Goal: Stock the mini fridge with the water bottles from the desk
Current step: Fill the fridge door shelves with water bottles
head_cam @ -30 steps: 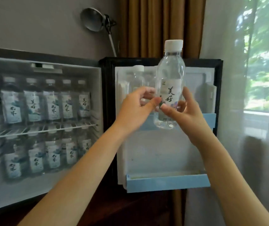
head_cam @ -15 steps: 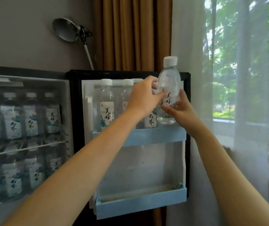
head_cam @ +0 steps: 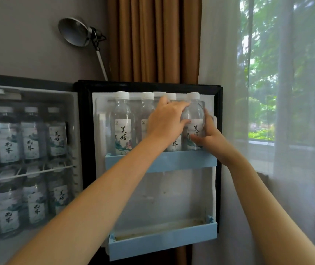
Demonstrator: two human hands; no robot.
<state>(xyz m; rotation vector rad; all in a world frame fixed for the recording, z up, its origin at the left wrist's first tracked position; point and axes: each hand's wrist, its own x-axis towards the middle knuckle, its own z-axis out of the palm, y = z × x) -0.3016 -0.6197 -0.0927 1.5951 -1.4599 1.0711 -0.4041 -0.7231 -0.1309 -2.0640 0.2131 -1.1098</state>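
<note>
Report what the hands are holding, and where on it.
Both grip the rightmost clear plastic white-capped water bottle in the upper blue door shelf: left hand around its shoulder, right hand around its labelled middle.

— What is hidden?
— The left hand [head_cam: 167,121] covers most of two bottles [head_cam: 171,96] on the door shelf [head_cam: 160,162]. The right hand [head_cam: 210,138]'s fingers go behind the end bottle [head_cam: 194,111].
— And the fridge [head_cam: 74,115]?
— The left edge cuts it off; labels inside are blurred. The shelf front hides bottle bases.
</note>
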